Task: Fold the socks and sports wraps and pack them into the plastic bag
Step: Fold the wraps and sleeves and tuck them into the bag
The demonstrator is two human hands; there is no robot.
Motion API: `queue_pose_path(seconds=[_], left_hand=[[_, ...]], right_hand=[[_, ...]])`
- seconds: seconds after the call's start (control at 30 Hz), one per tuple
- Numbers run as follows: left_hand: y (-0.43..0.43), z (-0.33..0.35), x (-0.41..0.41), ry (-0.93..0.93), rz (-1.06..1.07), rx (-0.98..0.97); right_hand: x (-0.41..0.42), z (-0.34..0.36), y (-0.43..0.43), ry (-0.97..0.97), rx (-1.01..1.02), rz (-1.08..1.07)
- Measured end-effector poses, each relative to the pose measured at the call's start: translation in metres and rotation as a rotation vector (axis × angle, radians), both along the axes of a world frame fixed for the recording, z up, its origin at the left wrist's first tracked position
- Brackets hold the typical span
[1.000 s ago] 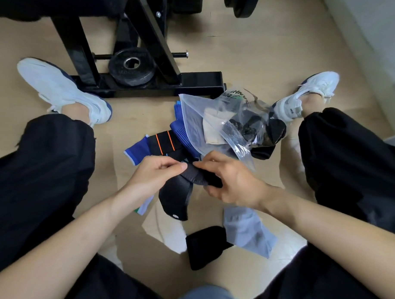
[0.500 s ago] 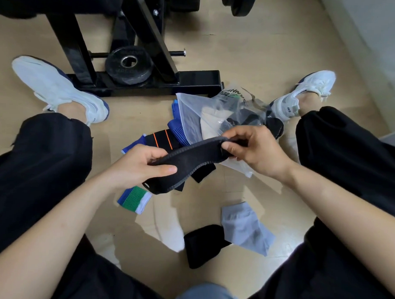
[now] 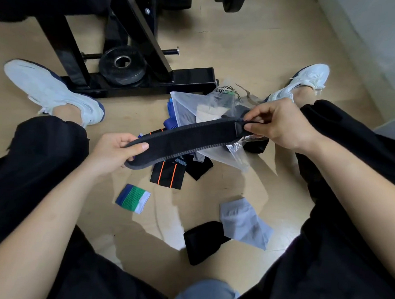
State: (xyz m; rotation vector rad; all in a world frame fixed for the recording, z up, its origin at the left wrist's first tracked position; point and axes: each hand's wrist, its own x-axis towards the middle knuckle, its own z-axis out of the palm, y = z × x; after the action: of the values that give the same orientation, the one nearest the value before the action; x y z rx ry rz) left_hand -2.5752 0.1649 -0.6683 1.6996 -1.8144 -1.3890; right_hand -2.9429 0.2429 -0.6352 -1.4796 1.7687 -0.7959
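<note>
A long black sports wrap (image 3: pixel 188 140) is stretched out above the floor between both hands. My left hand (image 3: pixel 116 151) grips its lower left end, thumb on top. My right hand (image 3: pixel 280 123) pinches its upper right end. Behind the wrap lies the clear plastic bag (image 3: pixel 193 106) with pale and dark items inside. A black wrap with orange stripes (image 3: pixel 167 175) and a blue piece (image 3: pixel 170 121) lie under the stretched wrap. Nearer me on the floor are a blue, green and white wristband (image 3: pixel 133 198), a grey sock (image 3: pixel 245 222) and a black folded piece (image 3: pixel 202 241).
A black metal gym frame (image 3: pixel 149 80) with a weight plate (image 3: pixel 122 65) stands just beyond the pile. My white shoes (image 3: pixel 53 93) and black trouser legs (image 3: pixel 348 168) flank the work area on the tan floor. A wall runs along the right.
The hands have pulled apart, stretching the black wrap out long and flat. The right hand moved right and up; the striped wrap and wristband now show on the floor.
</note>
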Motion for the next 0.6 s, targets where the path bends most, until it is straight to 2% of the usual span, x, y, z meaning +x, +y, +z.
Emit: queue_pose_path(seconds=[0.13, 0.3, 0.43, 0.6], left_hand=[[-0.002, 0.002, 0.004, 0.042, 0.156, -0.065], [0.003, 0.016, -0.003, 0.212, 0.437, -0.181], [0.019, 0.031, -0.022, 0.277, 0.387, -0.173], [0.045, 0.029, -0.052, 0.392, 0.296, -0.042]], right_hand=[[0.002, 0.001, 0.001, -0.062, -0.030, -0.113], [0.018, -0.001, 0.003, -0.247, -0.093, -0.137], [0.044, -0.009, 0.005, -0.455, -0.087, -0.142], [0.081, -0.018, 0.010, -0.612, -0.082, -0.121]])
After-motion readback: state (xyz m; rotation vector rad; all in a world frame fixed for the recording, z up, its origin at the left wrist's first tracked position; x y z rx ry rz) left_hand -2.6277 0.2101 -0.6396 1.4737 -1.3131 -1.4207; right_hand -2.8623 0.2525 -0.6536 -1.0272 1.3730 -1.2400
